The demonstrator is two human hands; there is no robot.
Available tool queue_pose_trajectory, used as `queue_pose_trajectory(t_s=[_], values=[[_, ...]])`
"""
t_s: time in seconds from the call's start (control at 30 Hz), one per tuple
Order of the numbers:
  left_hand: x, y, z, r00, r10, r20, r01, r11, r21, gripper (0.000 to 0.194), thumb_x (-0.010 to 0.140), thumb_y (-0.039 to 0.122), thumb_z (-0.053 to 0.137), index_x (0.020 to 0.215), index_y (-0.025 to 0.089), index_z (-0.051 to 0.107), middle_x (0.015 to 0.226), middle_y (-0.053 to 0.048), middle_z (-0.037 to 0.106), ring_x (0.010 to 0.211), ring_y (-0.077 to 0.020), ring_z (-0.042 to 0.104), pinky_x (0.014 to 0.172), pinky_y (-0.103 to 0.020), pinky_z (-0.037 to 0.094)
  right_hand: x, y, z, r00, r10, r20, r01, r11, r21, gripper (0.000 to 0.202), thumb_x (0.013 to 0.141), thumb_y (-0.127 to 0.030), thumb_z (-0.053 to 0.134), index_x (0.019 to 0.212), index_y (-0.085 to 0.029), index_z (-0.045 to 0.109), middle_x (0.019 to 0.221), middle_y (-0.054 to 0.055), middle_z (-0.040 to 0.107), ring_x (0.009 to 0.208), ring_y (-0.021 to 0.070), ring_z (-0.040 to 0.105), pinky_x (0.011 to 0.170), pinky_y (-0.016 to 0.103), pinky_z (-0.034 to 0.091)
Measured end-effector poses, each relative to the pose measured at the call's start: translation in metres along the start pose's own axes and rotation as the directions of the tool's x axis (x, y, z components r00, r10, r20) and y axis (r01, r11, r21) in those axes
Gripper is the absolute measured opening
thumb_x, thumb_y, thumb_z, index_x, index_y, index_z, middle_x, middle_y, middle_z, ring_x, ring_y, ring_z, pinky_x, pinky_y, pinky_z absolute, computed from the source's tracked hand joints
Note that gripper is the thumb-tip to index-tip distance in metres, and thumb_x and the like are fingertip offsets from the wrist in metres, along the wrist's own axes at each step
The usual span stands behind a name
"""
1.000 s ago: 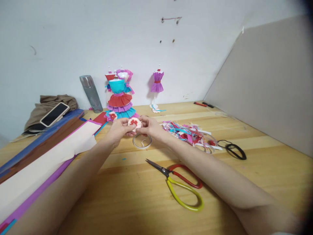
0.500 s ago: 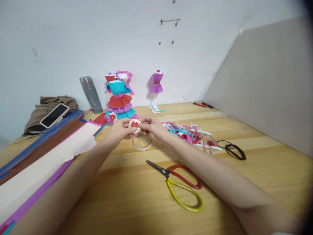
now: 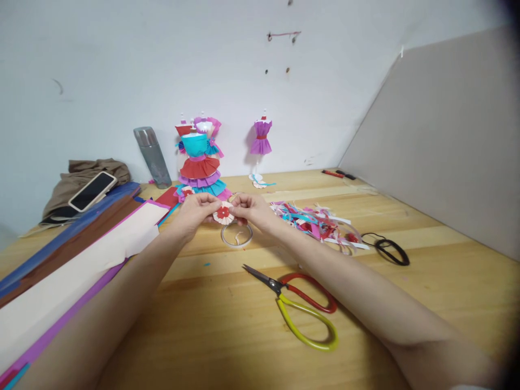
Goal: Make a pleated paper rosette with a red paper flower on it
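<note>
Between my hands is a small round paper flower point(image 3: 223, 214), cream and pleated with a red centre. My left hand point(image 3: 197, 213) pinches its upper left edge. From the other side, the fingers of my right hand point(image 3: 252, 211) grip its right edge. Just below, a roll of clear tape point(image 3: 236, 236) lies flat on the table. Scissors point(image 3: 280, 290) with one red and one yellow handle rest nearer to me, blades pointing left. A second paper flower point(image 3: 187, 193) is partly hidden behind my left hand.
Dress forms in crepe-paper dresses point(image 3: 199, 167) stand at the back, with a purple one point(image 3: 261, 138) apart. Paper scraps point(image 3: 312, 221) and a black cord loop point(image 3: 391, 252) lie right. Crepe-paper sheets point(image 3: 85, 260), a phone point(image 3: 92, 191), cloth point(image 3: 65, 187) and a bottle point(image 3: 153, 157) are left.
The flower has shifted slightly down and turned in my fingers. My left fingers have moved up from its lower edge to its upper left. My right hand keeps its grip.
</note>
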State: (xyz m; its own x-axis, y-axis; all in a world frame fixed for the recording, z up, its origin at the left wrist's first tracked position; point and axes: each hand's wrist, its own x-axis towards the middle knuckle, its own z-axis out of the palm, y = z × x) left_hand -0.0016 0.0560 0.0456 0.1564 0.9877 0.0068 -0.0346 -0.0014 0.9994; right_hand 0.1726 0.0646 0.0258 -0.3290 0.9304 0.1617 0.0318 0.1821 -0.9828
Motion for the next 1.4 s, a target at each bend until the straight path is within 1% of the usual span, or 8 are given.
queue_pose_trajectory(t_s=[0.2,0.4,0.63,0.77,0.87,1.0,1.2,1.4], values=[[-0.001,0.002,0.001,0.995,-0.087,0.046,0.091,0.993,-0.081,0.025,0.064,0.02,0.083,0.066,0.012,0.06,0.063,-0.002,0.066,0.061,-0.0125,0.065,0.063,-0.027,0.057,-0.001,-0.002,0.002,0.999,-0.003,-0.048,0.006,0.998,0.055,0.02,0.063,-0.03,0.071,0.066,-0.017,0.057,0.046,-0.006,0.053,0.04,0.0074,0.045,0.043,0.021,0.031],[0.001,0.003,-0.004,0.977,-0.18,0.113,0.189,0.98,-0.069,0.017,0.07,0.016,0.08,0.074,0.011,0.065,0.076,-0.008,0.072,0.067,-0.0151,0.07,0.065,-0.027,0.059,-0.001,-0.004,0.001,0.992,-0.026,-0.127,0.039,0.994,0.106,0.023,0.058,-0.033,0.074,0.063,-0.017,0.058,0.05,-0.005,0.055,0.044,0.0065,0.046,0.044,0.021,0.033],[0.001,0.004,-0.007,0.982,-0.169,0.086,0.173,0.984,-0.043,0.019,0.066,0.01,0.081,0.078,0.012,0.066,0.073,-0.007,0.073,0.066,-0.0157,0.072,0.062,-0.022,0.058,-0.001,-0.004,-0.001,0.983,-0.025,-0.184,0.046,0.993,0.112,0.027,0.06,-0.038,0.074,0.068,-0.017,0.059,0.048,-0.005,0.054,0.044,0.0072,0.045,0.043,0.021,0.032],[-0.002,0.002,-0.003,0.971,-0.175,0.166,0.176,0.984,0.009,0.024,0.062,0.014,0.084,0.081,0.011,0.069,0.076,-0.008,0.074,0.068,-0.0157,0.072,0.062,-0.023,0.058,0.0,-0.005,0.0,0.984,-0.039,-0.176,0.059,0.992,0.11,0.027,0.06,-0.039,0.073,0.07,-0.018,0.059,0.051,-0.005,0.055,0.045,0.0073,0.044,0.044,0.021,0.033],[-0.004,0.0,0.0,0.963,-0.155,0.218,0.148,0.988,0.049,0.035,0.058,0.02,0.088,0.088,0.011,0.072,0.083,-0.01,0.075,0.068,-0.0153,0.071,0.063,-0.023,0.057,0.0,-0.005,0.0,0.983,-0.055,-0.176,0.075,0.991,0.11,0.026,0.061,-0.039,0.072,0.07,-0.018,0.059,0.052,-0.005,0.055,0.046,0.0075,0.044,0.045,0.022,0.034],[-0.004,0.004,-0.004,0.951,-0.158,0.265,0.129,0.984,0.124,0.045,0.058,0.026,0.087,0.098,0.012,0.073,0.089,-0.012,0.076,0.073,-0.017,0.072,0.065,-0.024,0.056,0.0,-0.006,-0.001,0.983,-0.06,-0.175,0.081,0.99,0.119,0.025,0.06,-0.037,0.072,0.069,-0.017,0.06,0.052,-0.005,0.055,0.045,0.0072,0.044,0.045,0.022,0.035],[-0.003,0.015,-0.014,0.965,-0.112,0.237,0.068,0.98,0.186,0.043,0.059,0.037,0.087,0.093,0.013,0.076,0.097,-0.014,0.076,0.083,-0.0195,0.071,0.068,-0.025,0.057,0.0,-0.005,0.0,0.993,-0.037,-0.114,0.053,0.99,0.133,0.027,0.057,-0.036,0.074,0.069,-0.017,0.061,0.054,-0.004,0.057,0.048,0.0086,0.048,0.046,0.022,0.037],[-0.003,0.008,-0.01,0.956,-0.121,0.268,0.073,0.98,0.183,0.035,0.06,0.036,0.086,0.083,0.011,0.077,0.087,-0.013,0.075,0.072,-0.0163,0.069,0.06,-0.021,0.056,-0.002,-0.004,0.004,0.998,-0.057,-0.04,0.061,0.994,0.09,0.026,0.063,-0.039,0.073,0.07,-0.016,0.061,0.054,-0.005,0.056,0.047,0.0068,0.046,0.046,0.021,0.035]])
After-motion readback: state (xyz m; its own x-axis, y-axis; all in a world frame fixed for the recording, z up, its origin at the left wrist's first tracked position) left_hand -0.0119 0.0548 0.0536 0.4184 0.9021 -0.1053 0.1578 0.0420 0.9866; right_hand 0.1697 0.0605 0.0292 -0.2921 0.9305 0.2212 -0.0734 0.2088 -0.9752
